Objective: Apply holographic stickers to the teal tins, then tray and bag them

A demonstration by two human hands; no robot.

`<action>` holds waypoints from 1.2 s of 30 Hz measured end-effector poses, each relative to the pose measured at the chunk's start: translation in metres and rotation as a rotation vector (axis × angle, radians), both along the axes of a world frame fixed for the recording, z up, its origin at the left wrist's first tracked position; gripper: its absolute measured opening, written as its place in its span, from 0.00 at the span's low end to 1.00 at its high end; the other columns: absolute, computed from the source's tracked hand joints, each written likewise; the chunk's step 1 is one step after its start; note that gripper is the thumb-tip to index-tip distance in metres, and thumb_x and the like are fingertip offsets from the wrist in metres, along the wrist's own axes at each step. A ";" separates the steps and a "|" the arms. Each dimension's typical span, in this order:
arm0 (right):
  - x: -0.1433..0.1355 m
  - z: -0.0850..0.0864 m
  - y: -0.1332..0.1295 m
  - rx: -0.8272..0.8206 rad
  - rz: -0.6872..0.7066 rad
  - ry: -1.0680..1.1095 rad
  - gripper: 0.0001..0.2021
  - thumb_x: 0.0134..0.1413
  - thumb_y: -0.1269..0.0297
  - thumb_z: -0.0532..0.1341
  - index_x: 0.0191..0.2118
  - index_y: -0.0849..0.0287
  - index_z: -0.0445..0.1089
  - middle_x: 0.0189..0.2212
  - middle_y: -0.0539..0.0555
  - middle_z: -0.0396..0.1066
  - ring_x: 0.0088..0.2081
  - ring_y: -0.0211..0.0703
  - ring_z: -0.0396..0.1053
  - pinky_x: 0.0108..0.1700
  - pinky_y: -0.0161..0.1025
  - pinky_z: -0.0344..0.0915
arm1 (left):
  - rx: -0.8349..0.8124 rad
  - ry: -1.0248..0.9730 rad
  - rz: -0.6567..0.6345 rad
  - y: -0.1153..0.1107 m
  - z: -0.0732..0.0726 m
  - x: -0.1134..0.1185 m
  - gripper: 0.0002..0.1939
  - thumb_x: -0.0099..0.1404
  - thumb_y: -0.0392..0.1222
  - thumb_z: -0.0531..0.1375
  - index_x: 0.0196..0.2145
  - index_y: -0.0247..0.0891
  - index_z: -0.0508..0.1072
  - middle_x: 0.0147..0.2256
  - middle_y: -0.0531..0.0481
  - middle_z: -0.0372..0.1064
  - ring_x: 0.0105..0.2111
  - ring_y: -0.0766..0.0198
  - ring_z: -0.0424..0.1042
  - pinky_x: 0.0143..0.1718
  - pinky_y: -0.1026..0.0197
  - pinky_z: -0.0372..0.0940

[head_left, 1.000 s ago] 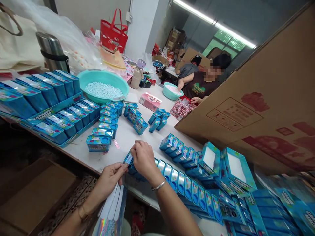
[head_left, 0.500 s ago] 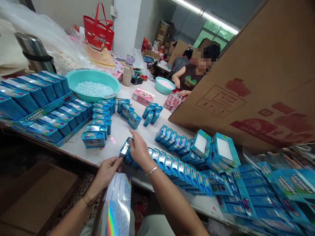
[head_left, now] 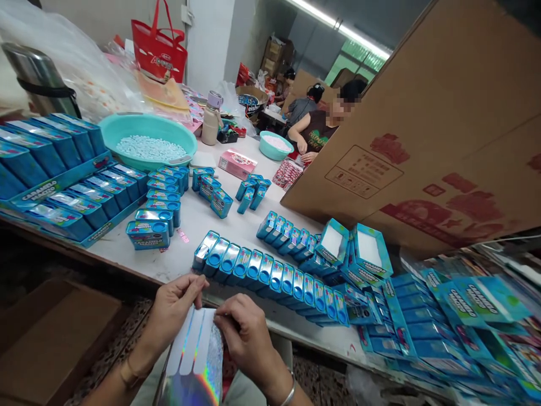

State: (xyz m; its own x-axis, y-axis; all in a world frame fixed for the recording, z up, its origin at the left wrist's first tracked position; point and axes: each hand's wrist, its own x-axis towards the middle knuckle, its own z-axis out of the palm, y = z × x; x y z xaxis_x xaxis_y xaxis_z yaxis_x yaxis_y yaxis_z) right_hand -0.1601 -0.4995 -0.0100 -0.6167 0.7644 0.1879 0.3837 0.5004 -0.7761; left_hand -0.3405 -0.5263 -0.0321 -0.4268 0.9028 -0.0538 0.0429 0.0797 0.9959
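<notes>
Low in the view, a stack of shiny holographic sticker sheets [head_left: 194, 349] with pale strips lies between my hands. My left hand [head_left: 180, 301] is pinched at its upper left edge; whatever is between the fingertips is too small to name. At the upper right corner of the stack, my right hand [head_left: 245, 332] has its thumb and forefinger pressed together on the sheets. Just beyond, a long row of blue tins [head_left: 253, 265] stands along the table's near edge. The leftmost tin [head_left: 205, 248] has a smooth shiny strip over its top, while others show round recesses.
Filled blue display boxes [head_left: 63, 186] stand at left, a turquoise basin [head_left: 146, 121] of small candies behind them. More tins [head_left: 154, 231] stand mid-table. A large cardboard box [head_left: 414, 124] leans at right above blue cartons [head_left: 439, 321]. A person [head_left: 315, 132] works across the table.
My right hand has left the leftmost tin and come down to the sticker stack. My left hand has moved slightly down and left from beside that tin. The view has shifted a little.
</notes>
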 end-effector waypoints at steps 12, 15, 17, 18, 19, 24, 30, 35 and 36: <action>0.000 -0.005 0.001 0.173 0.021 -0.050 0.08 0.64 0.69 0.59 0.44 0.52 0.75 0.34 0.55 0.71 0.36 0.45 0.67 0.37 0.40 0.63 | -0.042 -0.010 0.043 0.001 0.005 -0.003 0.23 0.61 0.58 0.60 0.16 0.41 0.69 0.18 0.51 0.68 0.32 0.56 0.73 0.35 0.62 0.64; -0.001 -0.006 0.002 0.193 0.036 -0.042 0.08 0.65 0.68 0.58 0.43 0.52 0.75 0.35 0.55 0.71 0.36 0.45 0.67 0.37 0.40 0.63 | -0.050 -0.022 0.053 0.000 0.004 -0.005 0.23 0.61 0.58 0.60 0.16 0.41 0.70 0.17 0.52 0.67 0.29 0.58 0.72 0.34 0.62 0.63; -0.003 -0.008 0.001 0.155 0.036 -0.036 0.07 0.64 0.70 0.58 0.41 0.52 0.73 0.35 0.54 0.71 0.37 0.45 0.67 0.38 0.41 0.63 | -0.048 -0.025 0.063 0.000 0.003 -0.006 0.22 0.61 0.58 0.60 0.17 0.40 0.71 0.17 0.52 0.67 0.28 0.59 0.71 0.34 0.63 0.64; -0.004 -0.008 0.001 0.129 0.037 -0.033 0.07 0.64 0.71 0.58 0.40 0.53 0.72 0.35 0.54 0.70 0.38 0.45 0.67 0.39 0.41 0.63 | -0.043 -0.026 0.066 0.000 0.003 -0.006 0.22 0.61 0.57 0.60 0.17 0.40 0.71 0.18 0.52 0.67 0.27 0.59 0.71 0.34 0.63 0.64; -0.005 -0.008 0.001 0.106 0.038 -0.028 0.07 0.64 0.71 0.57 0.38 0.53 0.71 0.35 0.54 0.70 0.39 0.45 0.67 0.40 0.41 0.64 | -0.039 -0.025 0.068 0.000 0.001 -0.007 0.23 0.61 0.57 0.60 0.17 0.40 0.70 0.18 0.52 0.67 0.27 0.60 0.71 0.34 0.63 0.64; -0.015 0.009 0.009 0.039 -0.015 0.089 0.07 0.65 0.72 0.54 0.36 0.55 0.66 0.39 0.55 0.69 0.43 0.45 0.66 0.45 0.42 0.64 | -0.094 -0.006 0.056 0.001 -0.015 -0.013 0.19 0.61 0.58 0.62 0.28 0.38 0.76 0.19 0.56 0.64 0.21 0.64 0.64 0.24 0.65 0.58; -0.041 0.036 0.057 -0.067 -0.059 0.070 0.07 0.65 0.68 0.57 0.34 0.56 0.68 0.32 0.49 0.70 0.36 0.40 0.67 0.41 0.36 0.62 | -0.033 -0.063 -0.192 -0.001 -0.033 -0.028 0.30 0.65 0.66 0.55 0.45 0.36 0.77 0.20 0.52 0.70 0.21 0.62 0.67 0.26 0.63 0.61; -0.060 0.034 0.088 -0.066 -0.004 -0.042 0.06 0.63 0.69 0.58 0.34 0.56 0.69 0.31 0.47 0.72 0.35 0.39 0.68 0.39 0.35 0.60 | -0.043 -0.172 -0.286 0.009 -0.031 -0.018 0.31 0.62 0.70 0.55 0.36 0.36 0.76 0.14 0.55 0.65 0.17 0.64 0.62 0.22 0.63 0.57; -0.061 0.033 0.091 -0.056 -0.001 -0.063 0.06 0.64 0.69 0.58 0.34 0.56 0.69 0.31 0.47 0.72 0.35 0.39 0.68 0.39 0.35 0.60 | -0.072 -0.182 -0.276 0.012 -0.031 -0.015 0.28 0.62 0.68 0.57 0.31 0.37 0.74 0.14 0.56 0.62 0.16 0.66 0.60 0.21 0.64 0.55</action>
State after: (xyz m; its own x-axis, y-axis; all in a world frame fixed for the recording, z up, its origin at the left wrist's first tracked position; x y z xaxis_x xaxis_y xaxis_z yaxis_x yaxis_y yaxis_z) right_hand -0.2215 -0.4086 0.0227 -0.6251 0.7733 0.1060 0.4332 0.4566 -0.7771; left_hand -0.3555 -0.5145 -0.0627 -0.1442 0.9740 -0.1748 -0.1050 0.1606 0.9814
